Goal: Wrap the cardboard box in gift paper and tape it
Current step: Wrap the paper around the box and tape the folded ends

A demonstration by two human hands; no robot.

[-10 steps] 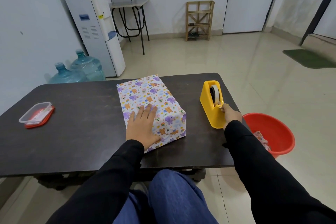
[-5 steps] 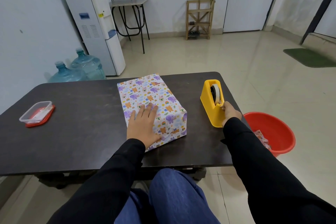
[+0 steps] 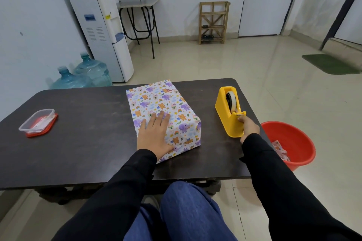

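A box covered in white gift paper with purple and orange animal prints lies in the middle of the dark table. My left hand lies flat on its near top, fingers straight, pressing the paper down. To the right stands a yellow tape dispenser with a white roll in it. At the dispenser's near end, by the cutter, my right hand pinches the tape end; the tape itself is too thin to make out.
A clear plastic tub on a red lid sits at the table's left. A red basin with paper scraps stands on the floor right of the table. Behind are water bottles and a water dispenser.
My right hand has shifted slightly at the dispenser's cutter end. The left hand stays flat on the box.
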